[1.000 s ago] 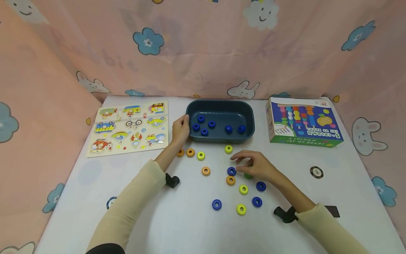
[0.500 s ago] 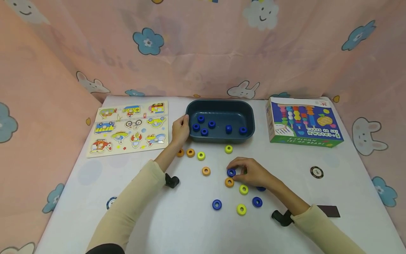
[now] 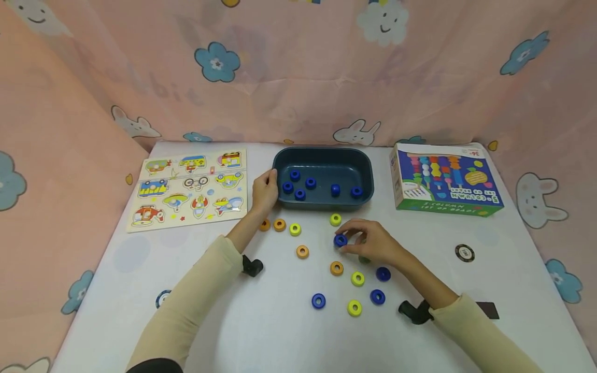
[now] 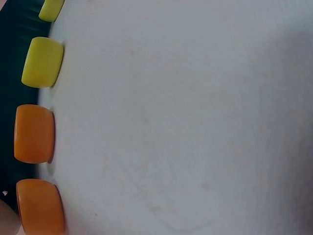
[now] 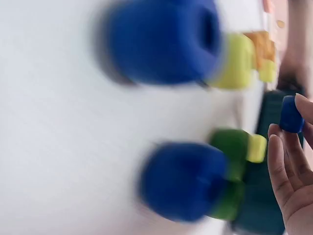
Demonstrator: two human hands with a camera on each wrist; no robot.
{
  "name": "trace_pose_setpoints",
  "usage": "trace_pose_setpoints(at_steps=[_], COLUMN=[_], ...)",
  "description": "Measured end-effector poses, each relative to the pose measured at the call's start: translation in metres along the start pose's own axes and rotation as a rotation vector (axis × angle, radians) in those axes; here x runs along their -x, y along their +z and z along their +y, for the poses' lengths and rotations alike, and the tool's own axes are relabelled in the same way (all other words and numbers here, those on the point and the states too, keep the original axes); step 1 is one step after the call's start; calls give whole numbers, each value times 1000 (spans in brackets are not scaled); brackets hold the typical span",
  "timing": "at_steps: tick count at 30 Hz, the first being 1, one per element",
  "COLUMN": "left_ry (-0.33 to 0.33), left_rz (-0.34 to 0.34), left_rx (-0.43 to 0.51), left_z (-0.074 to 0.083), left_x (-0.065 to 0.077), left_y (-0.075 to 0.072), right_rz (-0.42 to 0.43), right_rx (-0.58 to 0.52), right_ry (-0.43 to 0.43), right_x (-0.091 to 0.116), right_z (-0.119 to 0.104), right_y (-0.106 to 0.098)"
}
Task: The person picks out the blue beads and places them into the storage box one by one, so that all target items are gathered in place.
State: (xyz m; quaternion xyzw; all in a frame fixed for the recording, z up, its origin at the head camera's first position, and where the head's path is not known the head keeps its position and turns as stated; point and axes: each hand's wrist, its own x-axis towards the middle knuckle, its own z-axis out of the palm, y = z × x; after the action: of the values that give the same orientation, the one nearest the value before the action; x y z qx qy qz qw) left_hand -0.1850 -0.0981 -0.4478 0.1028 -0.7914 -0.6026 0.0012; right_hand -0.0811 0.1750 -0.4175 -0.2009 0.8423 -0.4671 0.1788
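My left hand [image 3: 265, 192] grips the left end of a dark teal plastic tray [image 3: 322, 203]. Several blue ring-shaped beads [image 3: 310, 183] lie inside it. In front of the tray, my right hand [image 3: 377, 242] pinches another blue bead [image 3: 340, 240] between thumb and fingers; the right wrist view shows this held bead [image 5: 292, 115] against the tray behind. Green beads [image 5: 231, 149] stand near that hand, mostly covered by it in the head view. An orange bead [image 3: 337, 268] and a yellow bead [image 3: 357, 278] lie just below the right hand.
More loose beads lie around: blue [image 3: 318, 301], yellow [image 3: 354, 308] and orange [image 3: 302, 252]. A picture puzzle board [image 3: 191, 189] is at the left and a bead-toy box [image 3: 445, 181] at the right. A round black-and-white chip [image 3: 465, 253] lies farther right.
My right hand has closed its fingers on the blue bead and moved it up toward the tray, away from the orange bead. The left hand keeps its place on the tray.
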Motion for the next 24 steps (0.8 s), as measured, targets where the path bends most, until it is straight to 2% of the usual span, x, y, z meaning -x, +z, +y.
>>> trace_pose_setpoints(at_steps=[5, 8, 14, 19, 24], left_ry=[-7, -3, 15, 9, 2], left_rz=[0, 2, 12, 5, 4], left_rx=[9, 11, 8, 3, 4], left_z=[-2, -2, -3, -4, -4], left_x=[-1, -1, -2, -2, -2], left_y=[0, 0, 0, 0, 1], right_rz=[87, 169, 324, 371, 381], right_rx=[-4, 5, 16, 76, 91], right_ry=[-63, -87, -36, 15, 19], right_x=[-12, -24, -52, -68, -74], right_z=[-12, -15, -19, -22, -27], right_y=[-22, -36, -57, -64, -67])
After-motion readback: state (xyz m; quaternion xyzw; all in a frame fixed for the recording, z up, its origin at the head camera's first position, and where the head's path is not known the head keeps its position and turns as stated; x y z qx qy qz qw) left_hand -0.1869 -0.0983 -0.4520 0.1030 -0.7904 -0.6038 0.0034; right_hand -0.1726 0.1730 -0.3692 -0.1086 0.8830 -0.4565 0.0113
